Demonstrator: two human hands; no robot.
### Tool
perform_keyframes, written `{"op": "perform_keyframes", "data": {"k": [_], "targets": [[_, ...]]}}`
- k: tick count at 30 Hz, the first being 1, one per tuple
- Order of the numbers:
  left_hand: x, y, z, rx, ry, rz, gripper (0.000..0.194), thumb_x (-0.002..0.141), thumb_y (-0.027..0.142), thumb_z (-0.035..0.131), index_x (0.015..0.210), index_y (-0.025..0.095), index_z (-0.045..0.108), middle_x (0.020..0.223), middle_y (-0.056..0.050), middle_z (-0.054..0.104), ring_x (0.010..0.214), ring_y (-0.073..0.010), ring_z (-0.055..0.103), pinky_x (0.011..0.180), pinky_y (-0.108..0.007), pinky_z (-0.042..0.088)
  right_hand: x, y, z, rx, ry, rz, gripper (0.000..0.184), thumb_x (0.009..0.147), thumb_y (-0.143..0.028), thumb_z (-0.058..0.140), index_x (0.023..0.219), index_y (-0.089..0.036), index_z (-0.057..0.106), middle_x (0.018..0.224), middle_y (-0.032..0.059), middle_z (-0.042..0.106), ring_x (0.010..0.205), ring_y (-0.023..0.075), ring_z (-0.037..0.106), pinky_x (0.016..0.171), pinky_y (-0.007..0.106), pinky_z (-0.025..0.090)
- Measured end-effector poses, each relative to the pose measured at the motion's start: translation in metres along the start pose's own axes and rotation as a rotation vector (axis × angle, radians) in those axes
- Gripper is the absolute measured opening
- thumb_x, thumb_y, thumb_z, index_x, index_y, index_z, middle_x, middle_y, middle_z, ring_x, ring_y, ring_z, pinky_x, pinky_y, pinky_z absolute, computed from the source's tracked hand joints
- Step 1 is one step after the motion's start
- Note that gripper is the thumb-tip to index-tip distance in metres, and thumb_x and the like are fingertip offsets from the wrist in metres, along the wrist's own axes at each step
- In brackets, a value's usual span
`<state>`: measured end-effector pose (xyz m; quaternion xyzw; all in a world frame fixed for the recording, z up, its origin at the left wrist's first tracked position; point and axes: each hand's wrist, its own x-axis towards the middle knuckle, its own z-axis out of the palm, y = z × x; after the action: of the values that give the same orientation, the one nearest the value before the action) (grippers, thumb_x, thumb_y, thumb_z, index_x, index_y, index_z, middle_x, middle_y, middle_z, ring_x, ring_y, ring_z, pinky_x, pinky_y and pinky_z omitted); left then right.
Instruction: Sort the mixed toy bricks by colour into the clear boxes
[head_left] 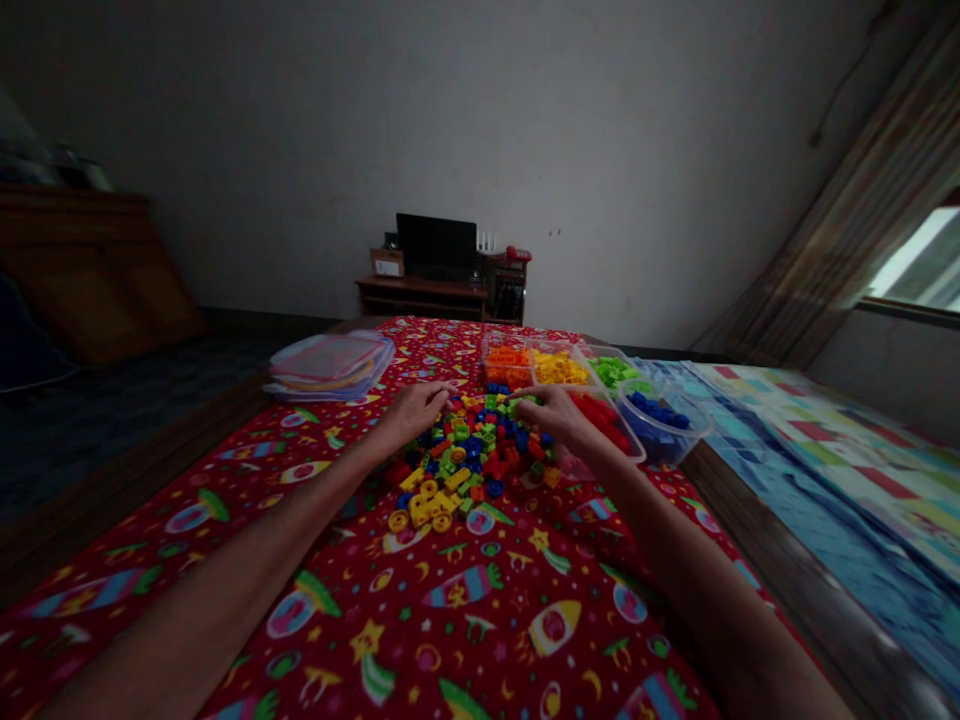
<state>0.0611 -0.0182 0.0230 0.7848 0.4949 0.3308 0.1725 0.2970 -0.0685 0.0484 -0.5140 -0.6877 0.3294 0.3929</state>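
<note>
A mixed pile of toy building bricks in red, blue, green, yellow and orange lies loose on the red patterned cloth. My left hand is at the pile's far left edge, its fingers stretched toward the bricks and the thumb apart. On the other side, my right hand reaches over the far right part of the pile, fingers spread just above green bricks. I make out no brick held in either hand. Yellow wheeled pieces lie at the pile's near edge.
A clear divided tray holds orange, yellow, green and red bricks in separate compartments. Beside it, a round clear tub contains blue bricks. Stacked plastic lids lie at left. Beyond the table stands a desk with a monitor.
</note>
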Motion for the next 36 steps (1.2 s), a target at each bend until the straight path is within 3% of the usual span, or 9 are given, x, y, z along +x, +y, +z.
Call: {"op": "perform_keyframes", "data": {"k": [3, 7, 13, 16, 18, 22, 26, 32, 36], "targets": [[0.002, -0.009, -0.001, 0.093, 0.059, 0.019, 0.041, 0.081, 0.036, 0.038, 0.102, 0.016, 0.067, 0.101, -0.009, 0.071, 0.095, -0.023, 0.065, 0.085, -0.033, 0.048, 0.002, -0.002, -0.024, -0.089, 0.097, -0.078, 0.029, 0.071, -0.027, 0.046, 0.08, -0.013, 0.071, 0.052, -0.0031, 0.053, 0.046, 0.0082, 0.045, 0.046, 0.019, 0.035], [0.004, -0.027, 0.004, 0.144, 0.077, 0.002, 0.042, 0.081, 0.037, 0.036, 0.102, 0.017, 0.066, 0.114, -0.01, 0.067, 0.108, -0.0241, 0.06, 0.094, -0.034, 0.044, 0.015, 0.006, -0.076, -0.264, 0.27, -0.121, 0.028, 0.071, -0.025, 0.048, 0.079, -0.013, 0.072, 0.056, -0.0008, 0.059, 0.048, 0.0085, 0.049, 0.049, 0.018, 0.038], [0.0, -0.046, 0.014, 0.166, 0.018, -0.062, 0.053, 0.082, 0.043, 0.028, 0.11, 0.013, 0.062, 0.114, -0.013, 0.067, 0.107, -0.0265, 0.06, 0.095, -0.036, 0.044, 0.053, 0.045, -0.154, -0.614, 0.394, 0.186, 0.021, 0.073, -0.015, 0.052, 0.067, -0.011, 0.072, 0.047, 0.0011, 0.058, 0.044, 0.0098, 0.053, 0.052, 0.02, 0.041], [-0.002, -0.045, 0.016, 0.156, 0.005, -0.076, 0.053, 0.083, 0.044, 0.027, 0.111, 0.016, 0.062, 0.113, -0.009, 0.067, 0.107, -0.0257, 0.06, 0.094, -0.035, 0.045, 0.075, 0.063, -0.178, -0.663, 0.432, 0.329, 0.017, 0.073, -0.013, 0.057, 0.062, -0.009, 0.07, 0.045, 0.0028, 0.059, 0.045, 0.0115, 0.056, 0.055, 0.021, 0.044], [-0.003, -0.044, 0.016, 0.16, 0.016, -0.086, 0.052, 0.083, 0.045, 0.027, 0.111, 0.018, 0.063, 0.113, -0.007, 0.068, 0.106, -0.0247, 0.061, 0.093, -0.034, 0.045, 0.09, 0.069, -0.186, -0.635, 0.459, 0.343, 0.018, 0.077, -0.017, 0.058, 0.067, -0.008, 0.071, 0.05, 0.0058, 0.062, 0.05, 0.0137, 0.061, 0.06, 0.023, 0.047], [-0.003, -0.047, 0.016, 0.162, 0.011, -0.105, 0.055, 0.083, 0.047, 0.027, 0.112, 0.018, 0.063, 0.114, -0.008, 0.067, 0.101, -0.0246, 0.063, 0.09, -0.033, 0.047, 0.112, 0.067, -0.191, -0.626, 0.532, 0.273, 0.028, 0.084, -0.028, 0.055, 0.093, -0.006, 0.071, 0.077, 0.0148, 0.071, 0.074, 0.0196, 0.068, 0.075, 0.029, 0.049], [-0.002, -0.052, 0.018, 0.156, 0.016, -0.105, 0.054, 0.082, 0.047, 0.026, 0.107, 0.02, 0.065, 0.109, -0.007, 0.069, 0.098, -0.0247, 0.064, 0.086, -0.033, 0.049, 0.116, 0.06, -0.184, -0.683, 0.576, 0.189, 0.029, 0.083, -0.024, 0.056, 0.1, -0.006, 0.07, 0.098, 0.0195, 0.069, 0.097, 0.0241, 0.065, 0.089, 0.033, 0.046], [-0.001, -0.051, 0.018, 0.156, 0.022, -0.093, 0.054, 0.081, 0.047, 0.028, 0.108, 0.02, 0.065, 0.108, -0.007, 0.069, 0.098, -0.0246, 0.063, 0.087, -0.032, 0.048, 0.099, 0.05, -0.158, -0.483, 0.436, 0.067, 0.031, 0.08, -0.016, 0.051, 0.103, -0.009, 0.07, 0.087, 0.0125, 0.072, 0.077, 0.0178, 0.068, 0.076, 0.029, 0.051], [-0.001, -0.048, 0.018, 0.147, 0.025, -0.107, 0.055, 0.081, 0.048, 0.028, 0.105, 0.018, 0.066, 0.108, -0.008, 0.069, 0.099, -0.0251, 0.063, 0.088, -0.032, 0.048, 0.077, 0.03, -0.127, -0.262, 0.311, -0.059, 0.028, 0.081, -0.018, 0.05, 0.097, -0.007, 0.071, 0.083, 0.0119, 0.072, 0.071, 0.0154, 0.067, 0.067, 0.026, 0.053]]}}
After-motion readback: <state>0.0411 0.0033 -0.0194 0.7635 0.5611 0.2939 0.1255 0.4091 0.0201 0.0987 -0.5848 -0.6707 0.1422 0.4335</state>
